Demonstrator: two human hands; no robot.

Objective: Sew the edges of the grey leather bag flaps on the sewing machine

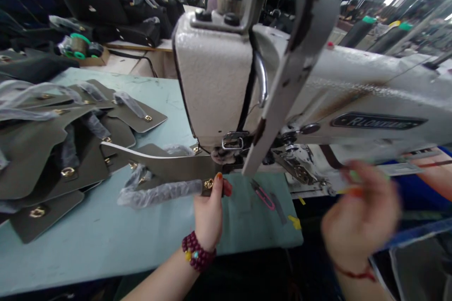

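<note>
My left hand [209,211], wearing a dark red bead bracelet, grips the edge of a grey-brown bag panel [183,168], thumb on top beside a gold buckle. The panel's handle [162,194], wrapped in clear plastic, lies on the table to the left of that hand. The panel's right part reaches under the head of a white sewing machine [215,75], where the machine hides it. On the right, my right hand [362,216] is smeared by motion. Its fingers are near a dark brown strip [331,156] under the machine arm; whether they touch it is unclear.
Several similar panels [84,150] with plastic-wrapped handles are heaped on the pale green table [116,240] at left. Pink thread snips [264,196] lie near the table's right edge. Black bags [95,11] and a box with thread spools [79,49] stand behind.
</note>
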